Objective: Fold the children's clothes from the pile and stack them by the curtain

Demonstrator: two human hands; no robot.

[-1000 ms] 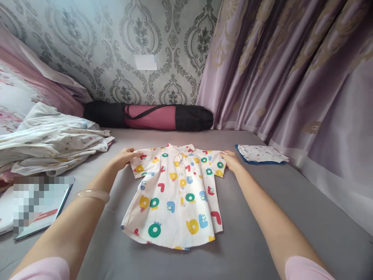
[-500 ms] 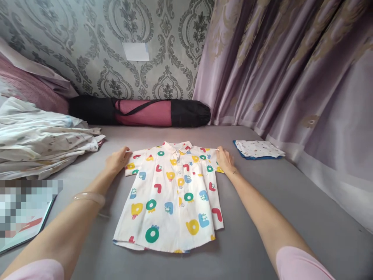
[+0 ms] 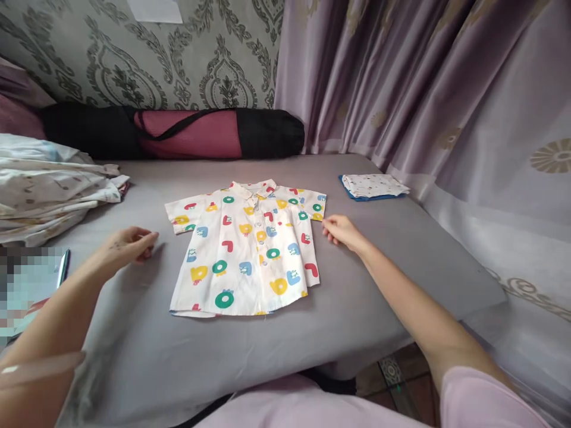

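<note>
A child's short-sleeved button-up shirt [image 3: 243, 255], white with red, yellow, green and blue prints, lies spread face up with its collar away from me. To its left, my left hand [image 3: 134, 245] hovers over the grey sheet, apart from the shirt. Its fingers are loosely curled, slightly apart, with nothing in them. At the lower corner of the right-hand sleeve, my right hand [image 3: 342, 230] is closed, thumb and fingertips pinching the hem. Part of the shirt's right-hand side edge shows from under the front.
A folded white printed cloth [image 3: 375, 185] rests on a blue one at the right. Crumpled white clothes [image 3: 49, 184] lie at the left, with a pixelated flat item [image 3: 33, 285] nearer me. Behind are a black-and-pink long bag [image 3: 191, 134] and purple curtains [image 3: 401, 77].
My left hand has let go of the left sleeve and drawn back to the left. My right hand has slid down to the sleeve's lower corner. The view has tilted downward.
</note>
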